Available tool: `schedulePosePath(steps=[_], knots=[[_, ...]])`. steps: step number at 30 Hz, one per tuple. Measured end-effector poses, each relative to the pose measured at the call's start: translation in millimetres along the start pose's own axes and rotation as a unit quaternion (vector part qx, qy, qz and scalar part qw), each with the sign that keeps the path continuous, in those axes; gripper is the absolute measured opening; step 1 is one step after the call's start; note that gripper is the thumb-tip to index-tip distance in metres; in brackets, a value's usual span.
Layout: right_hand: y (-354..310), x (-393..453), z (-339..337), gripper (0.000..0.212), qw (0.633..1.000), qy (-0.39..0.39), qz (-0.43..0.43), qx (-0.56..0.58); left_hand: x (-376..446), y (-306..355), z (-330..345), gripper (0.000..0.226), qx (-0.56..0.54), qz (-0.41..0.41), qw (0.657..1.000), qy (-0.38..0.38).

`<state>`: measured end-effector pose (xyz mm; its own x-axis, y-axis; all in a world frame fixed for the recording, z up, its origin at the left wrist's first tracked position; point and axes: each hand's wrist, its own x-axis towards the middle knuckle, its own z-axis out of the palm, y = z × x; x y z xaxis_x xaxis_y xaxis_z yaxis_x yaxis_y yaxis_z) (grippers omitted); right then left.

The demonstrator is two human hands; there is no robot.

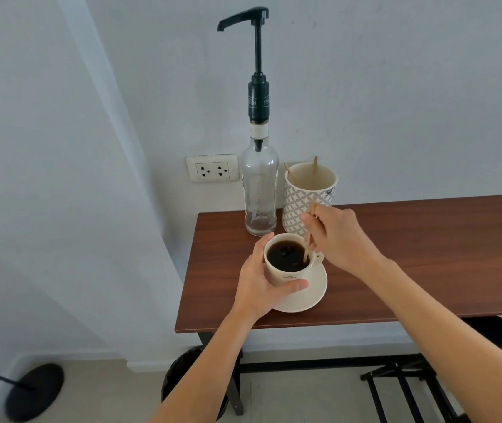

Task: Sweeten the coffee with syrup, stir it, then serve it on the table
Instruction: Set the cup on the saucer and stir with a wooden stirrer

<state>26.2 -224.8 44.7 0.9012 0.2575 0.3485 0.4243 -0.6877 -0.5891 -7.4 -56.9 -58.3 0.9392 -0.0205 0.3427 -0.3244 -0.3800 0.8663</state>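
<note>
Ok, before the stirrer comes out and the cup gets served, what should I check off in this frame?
1. Left hand wrapped around the coffee cup: ok.
2. Right hand pinching the wooden stirrer, tip in the coffee: ok.
3. Cup seated on its saucer: ok.
4. Saucer fully on the table, though near the front edge: ok.
5. Syrup already in the coffee: cannot tell.
6. Syrup pump bottle upright behind the cup, close to the left fingers: ok.

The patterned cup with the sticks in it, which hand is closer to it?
Right. The right hand holds a wooden stirrer just in front of the patterned cup, overlapping it in view. The left hand is farther forward, wrapped around the coffee cup.
</note>
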Motion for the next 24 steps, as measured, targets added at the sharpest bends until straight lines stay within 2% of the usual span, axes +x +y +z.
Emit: schedulePosePath(steps=[3,5,8,10,12,14,16,21,24], knots=[[-13,-6,13,0.023,0.994,-0.023,0.041,0.099,0,-1,0,0.090,-0.003,-0.001,1.000,-0.004],[-17,-4,20,0.022,0.992,0.006,0.032,0.118,0,-1,0,0.089,-0.003,0.004,1.000,-0.005],[-8,1,13,0.026,0.998,0.045,0.011,0.052,0,1,0,0.089,-0.003,0.006,1.000,0.000],[2,0,5,0.028,0.999,0.041,0.020,0.004,0,1,0,0.088,-0.005,0.008,1.000,0.003],[2,-3,4,0.029,0.999,0.020,0.036,0.019,0,1,-1,0.088,-0.009,0.007,1.000,0.001],[-8,-6,11,0.024,0.994,-0.010,0.058,0.087,0,1,0,0.089,-0.010,0.005,1.000,-0.003],[-16,-5,19,0.020,0.990,-0.001,0.053,0.128,0,1,0,0.089,-0.007,0.005,1.000,-0.006],[2,1,10,0.028,0.997,0.058,0.043,0.042,-1,0,1,0.090,0.000,-0.001,1.000,-0.003],[4,-3,7,0.028,0.994,0.025,0.081,0.075,-1,-1,0,0.089,-0.006,0.000,1.000,-0.004]])
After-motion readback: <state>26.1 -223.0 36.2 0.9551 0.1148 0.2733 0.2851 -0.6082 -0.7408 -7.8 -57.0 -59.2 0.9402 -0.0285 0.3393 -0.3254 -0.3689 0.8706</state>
